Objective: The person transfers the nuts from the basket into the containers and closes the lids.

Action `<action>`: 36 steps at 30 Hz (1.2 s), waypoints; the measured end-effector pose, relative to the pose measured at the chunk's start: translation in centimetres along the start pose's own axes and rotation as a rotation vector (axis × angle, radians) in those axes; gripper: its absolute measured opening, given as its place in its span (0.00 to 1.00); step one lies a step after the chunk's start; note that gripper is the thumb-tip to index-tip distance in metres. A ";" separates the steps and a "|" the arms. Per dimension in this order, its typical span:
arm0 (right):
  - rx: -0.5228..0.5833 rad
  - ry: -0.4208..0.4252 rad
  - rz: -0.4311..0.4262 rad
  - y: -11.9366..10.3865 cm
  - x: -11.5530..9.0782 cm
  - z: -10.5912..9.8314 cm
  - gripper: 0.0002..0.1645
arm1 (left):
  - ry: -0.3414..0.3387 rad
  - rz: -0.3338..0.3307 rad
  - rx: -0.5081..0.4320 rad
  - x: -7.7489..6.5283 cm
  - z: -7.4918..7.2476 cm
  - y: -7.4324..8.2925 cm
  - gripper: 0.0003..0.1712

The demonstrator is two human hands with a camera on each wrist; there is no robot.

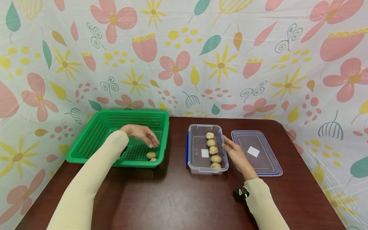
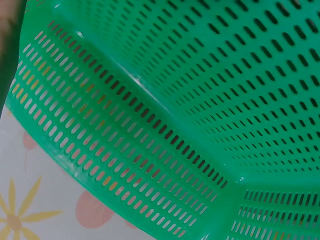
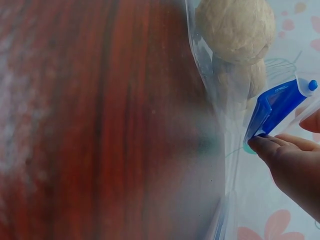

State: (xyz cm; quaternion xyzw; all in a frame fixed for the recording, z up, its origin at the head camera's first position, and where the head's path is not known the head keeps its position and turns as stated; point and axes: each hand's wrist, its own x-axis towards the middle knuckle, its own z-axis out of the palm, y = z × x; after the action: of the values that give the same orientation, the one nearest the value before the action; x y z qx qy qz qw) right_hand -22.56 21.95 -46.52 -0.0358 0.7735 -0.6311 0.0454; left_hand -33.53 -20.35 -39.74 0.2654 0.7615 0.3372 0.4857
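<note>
My left hand (image 1: 142,134) hangs over the green plastic basket (image 1: 166,134), its fingers loosely bent and pointing down to the right; no object shows in it. Below its fingertips, two walnuts (image 1: 151,155) lie in the basket's near right corner. My right hand (image 1: 236,156) touches the right side of a clear lidless box (image 1: 198,159), fingers extended. In the right wrist view its fingertips meet the box's blue latch (image 3: 282,107). Several walnuts (image 1: 215,158) stand in a row along the right half of the box. The left wrist view shows only the basket's slotted walls and base.
A clear flat lid (image 1: 265,161) with a white square label (image 1: 253,151) lies right of the box. Another blue latch (image 1: 187,149) hangs on the box's left side. Everything stands on a dark brown table (image 1: 172,198) before a flower-patterned cloth (image 1: 178,38).
</note>
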 end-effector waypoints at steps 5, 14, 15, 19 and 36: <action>-0.005 -0.003 0.010 -0.2 -0.1 0.0 0.31 | -0.040 -0.068 0.037 0.5 0.3 -0.6 0.24; -0.020 -0.011 0.017 -0.4 -0.2 0.0 0.32 | -0.063 -0.156 0.042 0.9 0.9 -0.6 0.24; -0.022 -0.012 0.017 -0.4 -0.2 0.0 0.32 | -0.064 -0.160 0.056 1.0 0.9 -0.6 0.24; -0.022 -0.002 0.014 -0.2 -0.1 0.0 0.31 | -0.067 -0.182 0.119 1.2 0.9 -0.5 0.24; -0.014 -0.001 0.006 -0.3 -0.1 0.0 0.31 | -0.009 -0.183 0.183 1.7 0.8 -1.0 0.18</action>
State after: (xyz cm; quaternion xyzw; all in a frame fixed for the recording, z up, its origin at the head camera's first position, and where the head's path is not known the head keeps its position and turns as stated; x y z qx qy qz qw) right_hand -22.45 21.90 -46.26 -0.0341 0.7780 -0.6255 0.0478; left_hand -33.56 -19.49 -41.72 0.2395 0.8079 0.2194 0.4918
